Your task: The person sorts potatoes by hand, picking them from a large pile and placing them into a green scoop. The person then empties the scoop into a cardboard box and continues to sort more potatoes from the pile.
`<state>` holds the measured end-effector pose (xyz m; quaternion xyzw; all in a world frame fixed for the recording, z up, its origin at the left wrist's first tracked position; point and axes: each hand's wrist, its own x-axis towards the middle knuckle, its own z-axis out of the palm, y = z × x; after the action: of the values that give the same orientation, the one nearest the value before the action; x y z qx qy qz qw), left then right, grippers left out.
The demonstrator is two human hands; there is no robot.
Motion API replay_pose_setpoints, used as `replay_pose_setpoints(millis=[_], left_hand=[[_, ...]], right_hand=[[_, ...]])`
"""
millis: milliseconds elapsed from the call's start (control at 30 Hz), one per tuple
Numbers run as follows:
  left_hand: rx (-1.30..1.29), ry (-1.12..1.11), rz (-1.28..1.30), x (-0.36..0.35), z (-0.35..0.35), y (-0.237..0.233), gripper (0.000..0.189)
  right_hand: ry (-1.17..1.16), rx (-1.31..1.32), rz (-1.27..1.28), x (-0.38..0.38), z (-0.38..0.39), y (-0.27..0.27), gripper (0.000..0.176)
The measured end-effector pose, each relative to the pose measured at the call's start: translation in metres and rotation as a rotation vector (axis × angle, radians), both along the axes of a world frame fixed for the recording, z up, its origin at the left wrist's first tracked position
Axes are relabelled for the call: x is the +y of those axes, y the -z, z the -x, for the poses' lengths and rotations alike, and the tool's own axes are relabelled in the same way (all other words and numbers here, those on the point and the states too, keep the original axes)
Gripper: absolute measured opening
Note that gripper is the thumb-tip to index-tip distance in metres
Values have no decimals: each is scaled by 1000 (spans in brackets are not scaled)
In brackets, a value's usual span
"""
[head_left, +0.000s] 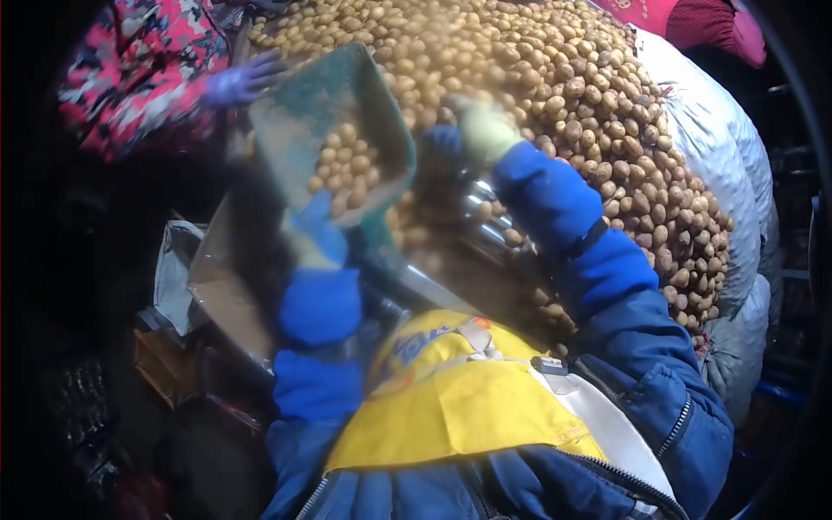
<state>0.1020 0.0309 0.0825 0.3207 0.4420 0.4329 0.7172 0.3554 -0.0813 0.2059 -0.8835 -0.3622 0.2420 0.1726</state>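
A large green scoop (286, 130) with several small round potatoes (346, 166) in it lies tilted in front of me, its handle running down toward my yellow apron. My left hand (316, 230), in a blue and pale glove, is at the scoop's near edge; its fingers are blurred, and whether they grip the edge is unclear. To the right of the scoop, my right hand (475, 130), in a similar glove, is over the heap of potatoes (598, 113). Motion blurs its fingers, and what they hold, if anything, cannot be made out.
Across on the left, a person in a patterned red jacket (165, 61) reaches a purple-gloved hand (247, 80) toward the scoop. Another person's red sleeve (715, 26) shows at top right. White sacks (715, 156) border the heap. An open box (178, 269) stands at left.
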Motion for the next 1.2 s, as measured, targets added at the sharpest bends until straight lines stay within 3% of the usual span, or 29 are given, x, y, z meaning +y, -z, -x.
replay_pose_setpoints(millis=[67, 100, 167, 233, 267, 333, 367, 400, 433, 467, 633, 733, 833, 900, 1000, 1133, 1167, 1200], left_hand=[[7, -19, -11, -5, -3, -7, 36], [35, -17, -35, -8, -5, -12, 36], [88, -19, -82, -10, -7, -23, 34], [10, -7, 28, -7, -5, -16, 30], [-31, 5, 86, -6, -6, -13, 29], [-131, 76, 123, -13, -4, -16, 31], [-180, 110, 140, -17, -3, -18, 32], [-198, 108, 153, -22, -5, -18, 35], [-213, 106, 168, -29, -8, -17, 39], [-231, 104, 182, -37, -12, -16, 43], [-154, 100, 102, -73, -52, -39, 49], [-198, 139, 92, -64, -43, -31, 49], [144, 126, -239, -40, -13, 39, 48], [-100, 84, 171, -44, -11, -37, 41], [46, 87, 70, -40, -2, -33, 40], [31, 31, 47, -38, -7, -31, 40], [54, 33, 22, -37, -8, -34, 41], [77, 34, 1, -39, -9, -38, 41]], right_hand=[[-42, -61, -398, 3, -31, 40, 67], [-109, -101, -576, 4, -33, 34, 66], [-102, -87, -488, -4, -30, 15, 65], [-126, -111, -370, -29, -25, 9, 57], [-204, -127, -308, -46, -16, 5, 47], [-428, -213, -384, -91, 0, 15, 44], [-478, -133, -352, -114, 9, 19, 41], [-492, -119, -379, -136, 23, 10, 47], [-443, -50, -128, -160, 26, 16, 59], [-441, -103, -167, -182, 37, 16, 63], [-742, -292, -169, -234, 68, 6, 44], [-784, -421, -177, -219, 87, 15, 40], [-761, -395, -296, -189, 79, 20, 22], [-776, -364, -341, -173, 68, 26, 20], [-853, -370, -335, -149, 39, 45, 24], [-553, -480, -261, -85, -8, 40, 37], [-500, -669, -415, -84, -17, 42, 41], [-465, -683, -457, -78, -28, 38, 40]])
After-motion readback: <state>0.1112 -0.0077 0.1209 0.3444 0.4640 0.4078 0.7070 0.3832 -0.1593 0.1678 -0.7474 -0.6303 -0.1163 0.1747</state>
